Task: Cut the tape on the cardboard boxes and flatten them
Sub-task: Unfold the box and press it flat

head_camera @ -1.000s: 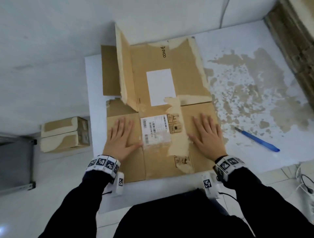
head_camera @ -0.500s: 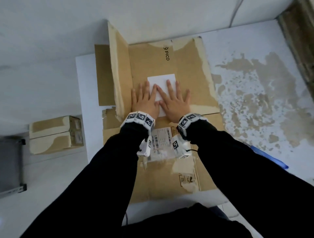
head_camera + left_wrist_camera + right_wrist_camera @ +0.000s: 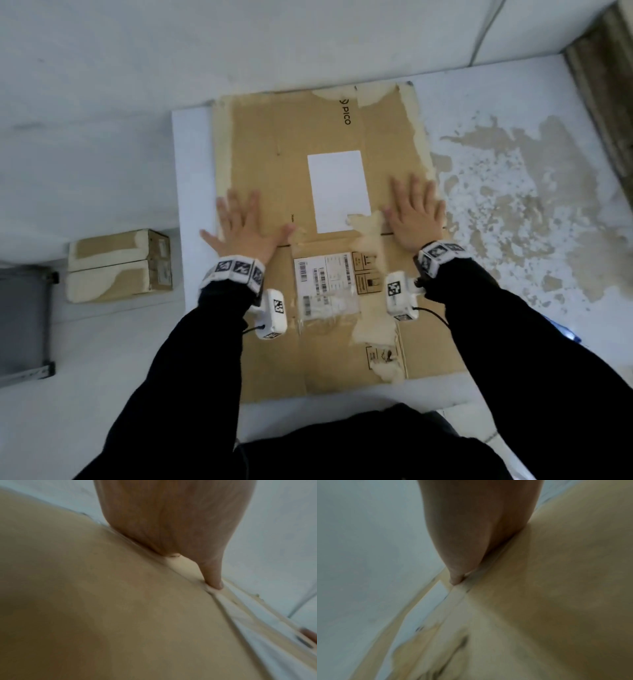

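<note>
A big brown flattened cardboard box (image 3: 274,144) lies flat on the white bench (image 3: 191,171), close to the bench's left edge and reaching from the far edge almost to the near edge. The left hand (image 3: 245,229) rests palm down on the left side of the cardboard, about halfway along it, with its fingers (image 3: 236,205) straight and spread wide; the smallest finger hangs past the cardboard's edge. The right hand (image 3: 416,216) rests palm down on the right side, fingers straight and spread too, tips close to the cardboard's right edge. Neither hand holds anything. Between the hands sits a plain white paper rectangle (image 3: 337,190) stuck on the cardboard. Nearer the person is a white shipping label with black bar codes (image 3: 323,281). Pale strips of tan tape (image 3: 370,226) run across the cardboard and along its edges. The word PICO is printed near the far edge. In the left wrist view, the left hand (image 3: 171,520) presses flat on the cardboard (image 3: 85,601), and the thumb tip touches a pale tape strip. In the right wrist view, the right hand (image 3: 479,527) lies flat on the cardboard (image 3: 556,588) in the same way. Both of those views are blurry. A small taped-up cardboard box (image 3: 118,265) sits on the floor, left of the bench. The bench's right part has worn, peeling brown patches (image 3: 531,178). A bit of a blue pen (image 3: 572,335) peeks out beside the right sleeve.
</note>
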